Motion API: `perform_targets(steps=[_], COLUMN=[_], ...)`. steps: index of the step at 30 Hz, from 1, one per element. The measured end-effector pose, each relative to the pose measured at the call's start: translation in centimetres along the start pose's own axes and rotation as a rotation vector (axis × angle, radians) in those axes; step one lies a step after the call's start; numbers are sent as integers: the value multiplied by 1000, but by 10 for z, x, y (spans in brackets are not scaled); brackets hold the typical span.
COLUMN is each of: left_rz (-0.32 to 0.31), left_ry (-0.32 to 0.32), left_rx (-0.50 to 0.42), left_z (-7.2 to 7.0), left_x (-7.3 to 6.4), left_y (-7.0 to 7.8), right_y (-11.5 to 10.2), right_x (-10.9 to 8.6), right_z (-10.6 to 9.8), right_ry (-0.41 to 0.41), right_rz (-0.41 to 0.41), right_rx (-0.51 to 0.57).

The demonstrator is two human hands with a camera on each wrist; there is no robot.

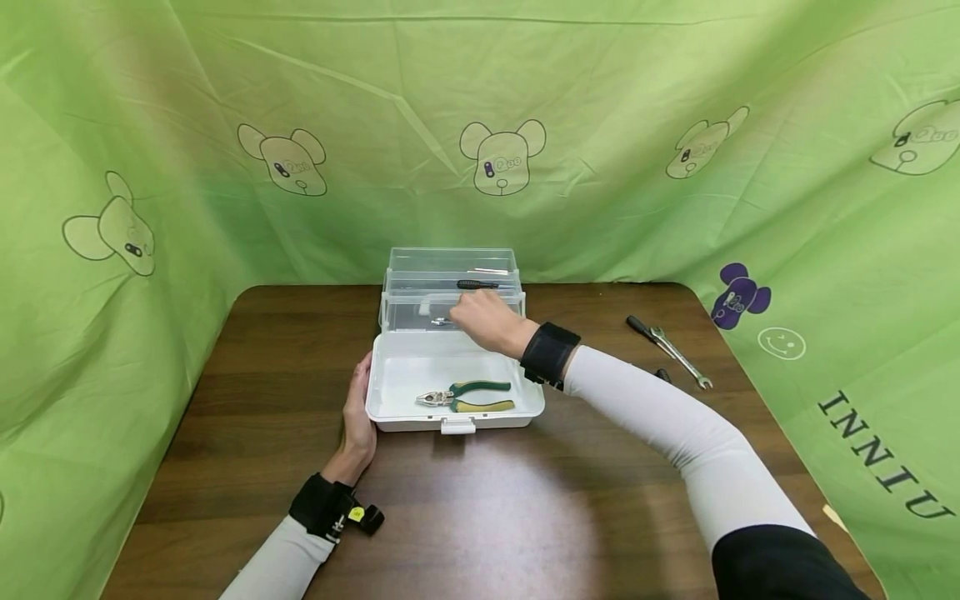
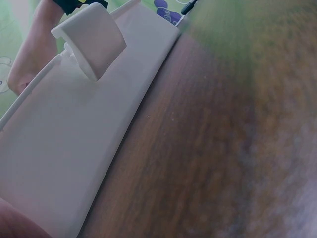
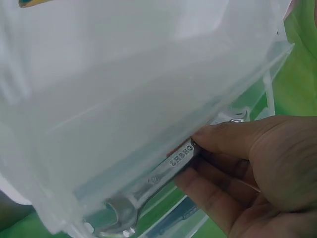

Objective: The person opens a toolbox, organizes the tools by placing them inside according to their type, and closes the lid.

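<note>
A white toolbox [image 1: 381, 385] stands on the table with its clear tiered trays [image 1: 405, 313] folded out at the back. My right hand [image 1: 487, 321] is over the lower clear tray. In the right wrist view, its thumb and fingers pinch a silver open-end wrench [image 3: 166, 171] by the middle, lengthwise along the tray. My left hand [image 1: 358, 421] lies against the box's left side, its fingers extended along the wall. Pliers [image 1: 483, 386] with green and yellow handles lie in the main compartment. A black-handled tool [image 1: 476, 284] lies in the tray above my right hand.
On the table to the right lie another silver wrench [image 1: 682, 360] and a black-handled tool [image 1: 639, 326]. A small dark item [image 1: 663, 375] shows beside the right sleeve. Green printed cloth [image 1: 600, 208] hangs behind and along both sides of the table.
</note>
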State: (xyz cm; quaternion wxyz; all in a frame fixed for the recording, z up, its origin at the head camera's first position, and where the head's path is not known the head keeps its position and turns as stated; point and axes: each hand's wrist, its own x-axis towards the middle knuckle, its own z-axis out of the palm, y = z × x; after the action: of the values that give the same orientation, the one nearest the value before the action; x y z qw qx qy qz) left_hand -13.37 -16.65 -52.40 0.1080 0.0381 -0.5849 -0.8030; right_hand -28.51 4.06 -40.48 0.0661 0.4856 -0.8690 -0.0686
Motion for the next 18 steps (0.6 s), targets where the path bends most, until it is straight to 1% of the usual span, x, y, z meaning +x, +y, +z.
perform_targets(steps=[11,18], left_rz=[6,4], left_ry=[-4,-8], left_rx=[-3,-6], left_z=[0,0], left_x=[0,0], left_y=[-2,-2], right_y=[-2,-3], right_x=[-2,-5], right_z=[2,3], right_ry=[-14,-32], right_rz=[2,1], right_rx=[1,-18])
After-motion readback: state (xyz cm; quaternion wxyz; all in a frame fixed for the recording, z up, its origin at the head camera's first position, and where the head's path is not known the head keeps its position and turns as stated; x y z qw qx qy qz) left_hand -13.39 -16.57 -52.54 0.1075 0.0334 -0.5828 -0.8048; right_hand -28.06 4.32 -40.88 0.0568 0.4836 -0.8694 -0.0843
